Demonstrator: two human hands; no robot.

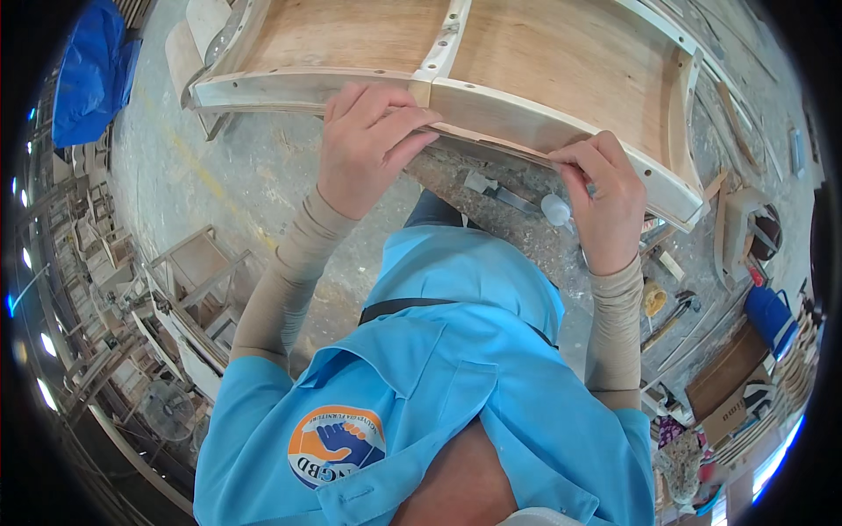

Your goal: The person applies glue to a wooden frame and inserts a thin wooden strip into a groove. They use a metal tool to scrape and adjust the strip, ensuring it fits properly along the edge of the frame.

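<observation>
A pale wooden frame with thin plywood panels set in it lies in front of me. Along its near edge runs a thin, narrow wooden strip. My left hand pinches the strip near the frame's middle crosspiece, its fingers against the frame edge. Further right, my right hand pinches the strip between thumb and fingers. Partly behind the right hand is a small whitish bottle. Beside it lies a flat-bladed tool, its kind unclear.
Blue sheeting hangs at the far left. Wooden chair frames and a fan stand to the left. On the right are a blue jug, a cardboard box, a yellow tape roll and scattered wood pieces.
</observation>
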